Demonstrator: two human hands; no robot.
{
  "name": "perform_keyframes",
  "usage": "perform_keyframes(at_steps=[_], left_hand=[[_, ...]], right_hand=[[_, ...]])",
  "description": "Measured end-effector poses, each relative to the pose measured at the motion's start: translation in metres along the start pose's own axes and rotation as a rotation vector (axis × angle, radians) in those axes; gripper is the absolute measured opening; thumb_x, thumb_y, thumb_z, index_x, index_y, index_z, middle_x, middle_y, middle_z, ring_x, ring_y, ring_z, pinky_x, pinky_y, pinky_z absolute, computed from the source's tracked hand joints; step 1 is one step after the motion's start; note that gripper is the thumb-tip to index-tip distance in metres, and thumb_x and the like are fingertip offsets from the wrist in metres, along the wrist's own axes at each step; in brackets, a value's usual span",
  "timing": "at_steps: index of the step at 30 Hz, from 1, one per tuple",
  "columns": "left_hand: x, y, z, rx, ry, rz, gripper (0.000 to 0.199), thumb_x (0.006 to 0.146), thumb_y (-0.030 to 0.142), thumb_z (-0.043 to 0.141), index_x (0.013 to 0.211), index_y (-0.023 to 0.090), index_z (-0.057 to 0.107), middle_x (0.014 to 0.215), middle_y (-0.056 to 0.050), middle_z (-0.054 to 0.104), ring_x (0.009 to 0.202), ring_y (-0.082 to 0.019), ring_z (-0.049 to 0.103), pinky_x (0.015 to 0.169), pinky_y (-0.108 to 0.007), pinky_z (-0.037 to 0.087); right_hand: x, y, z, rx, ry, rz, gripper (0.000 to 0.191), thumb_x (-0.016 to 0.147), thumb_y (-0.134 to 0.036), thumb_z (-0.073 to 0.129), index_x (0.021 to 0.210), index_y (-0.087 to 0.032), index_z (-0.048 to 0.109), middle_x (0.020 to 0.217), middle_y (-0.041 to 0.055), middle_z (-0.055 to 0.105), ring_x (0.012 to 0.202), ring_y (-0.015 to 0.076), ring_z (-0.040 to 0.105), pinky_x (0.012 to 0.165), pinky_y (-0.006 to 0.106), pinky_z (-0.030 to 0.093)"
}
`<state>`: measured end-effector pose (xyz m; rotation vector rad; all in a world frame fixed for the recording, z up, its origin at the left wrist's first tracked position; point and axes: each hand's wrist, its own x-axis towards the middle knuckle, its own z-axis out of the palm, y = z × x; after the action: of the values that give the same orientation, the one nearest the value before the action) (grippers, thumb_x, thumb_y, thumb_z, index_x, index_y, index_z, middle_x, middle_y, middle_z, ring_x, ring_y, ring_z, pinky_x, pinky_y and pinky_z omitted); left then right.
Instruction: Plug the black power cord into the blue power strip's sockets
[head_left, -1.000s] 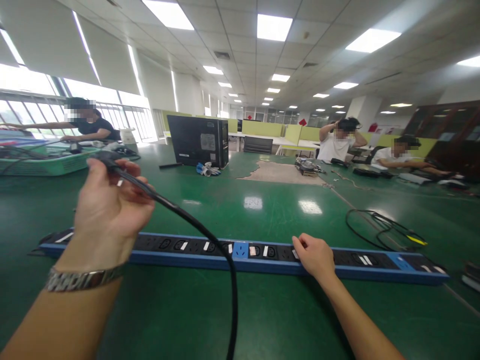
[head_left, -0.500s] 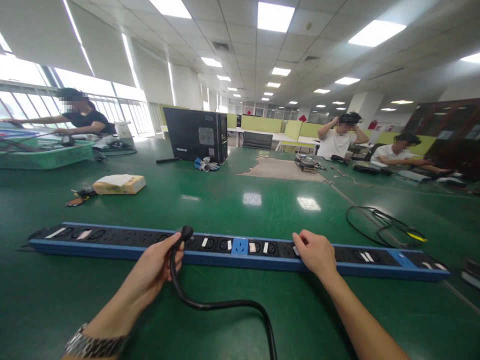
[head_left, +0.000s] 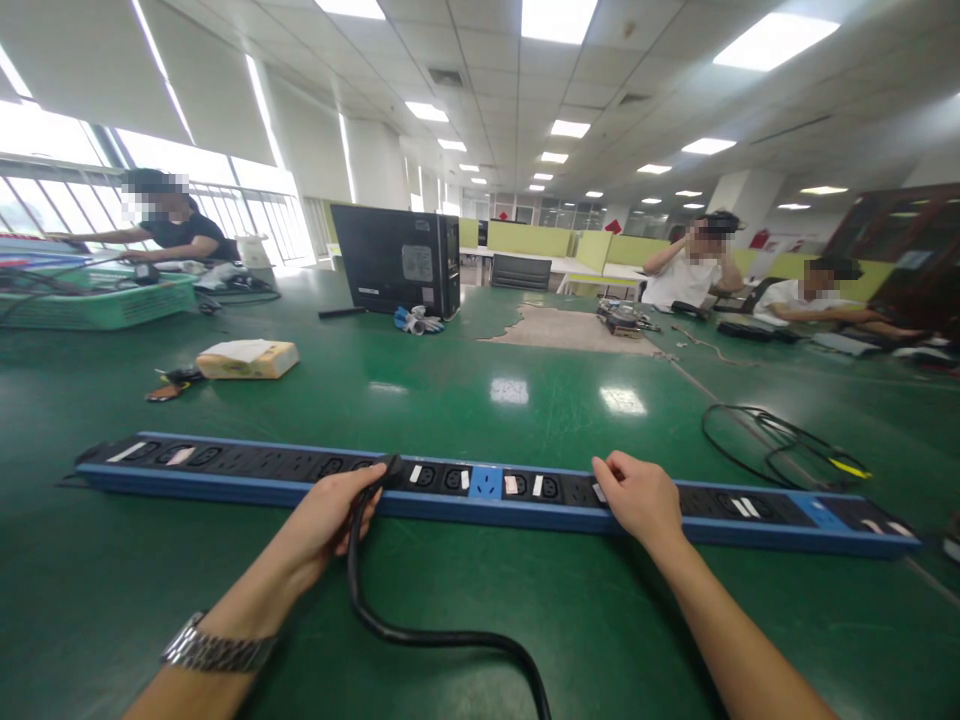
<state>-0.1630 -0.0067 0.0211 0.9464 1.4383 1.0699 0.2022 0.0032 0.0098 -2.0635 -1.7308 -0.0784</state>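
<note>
A long blue power strip (head_left: pixel 525 512) with black sockets and a few blue ones lies across the green table in front of me. My left hand (head_left: pixel 337 512) is closed around a black power plug (head_left: pixel 391 471), holding it against the strip left of the middle. Whether its pins are inside a socket is hidden. From that plug a thick black cable (head_left: pixel 420 636) curves down toward the bottom edge. My right hand (head_left: pixel 643 503) grips the strip right of the middle, thumb and curled fingers on its top. White labels mark several sockets.
Beyond the strip are a tissue pack (head_left: pixel 247 360), a black computer case (head_left: pixel 397 262) and blue-white gloves (head_left: pixel 418 320). A coiled black cable (head_left: pixel 772 440) lies at right, a green basket (head_left: pixel 112 303) at far left. Three people sit around the table.
My left hand has lowered the plug and tilted it onto the strip's top. My right hand keeps its hold. The whole view has shifted slightly.
</note>
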Motion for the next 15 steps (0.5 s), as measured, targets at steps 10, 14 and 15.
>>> perform_keyframes(at_steps=[10, 14, 15], left_hand=[[-0.0049, 0.0008, 0.0001, 0.084, -0.039, 0.000, 0.047, 0.064, 0.061, 0.067, 0.062, 0.015, 0.056, 0.041, 0.004, 0.043, 0.032, -0.007, 0.035, 0.030, -0.017, 0.021], [-0.0068, 0.0015, -0.0002, 0.084, -0.020, 0.009, 0.047, 0.064, 0.061, 0.068, 0.066, 0.014, 0.060, 0.042, 0.004, 0.046, 0.031, -0.007, 0.035, 0.030, -0.016, 0.021], [-0.0063, 0.0012, -0.0005, 0.081, -0.021, 0.007, 0.047, 0.064, 0.060, 0.068, 0.066, 0.014, 0.060, 0.042, 0.004, 0.046, 0.031, -0.006, 0.035, 0.030, -0.016, 0.021]], right_hand=[[-0.0007, 0.0011, 0.0003, -0.010, -0.003, -0.011, 0.041, 0.089, -0.048, 0.042, 0.064, -0.021, 0.060, 0.066, 0.0020, 0.063, 0.061, 0.0131, 0.049, 0.054, 0.025, 0.019], [-0.0012, 0.0004, -0.0006, 0.000, -0.010, -0.002, 0.041, 0.089, -0.048, 0.042, 0.064, -0.021, 0.060, 0.066, 0.0018, 0.064, 0.062, 0.0132, 0.049, 0.054, 0.025, 0.019], [-0.0012, 0.0003, -0.0008, -0.001, -0.011, 0.001, 0.041, 0.089, -0.048, 0.042, 0.065, -0.021, 0.060, 0.066, 0.0019, 0.063, 0.061, 0.0132, 0.049, 0.054, 0.025, 0.019]])
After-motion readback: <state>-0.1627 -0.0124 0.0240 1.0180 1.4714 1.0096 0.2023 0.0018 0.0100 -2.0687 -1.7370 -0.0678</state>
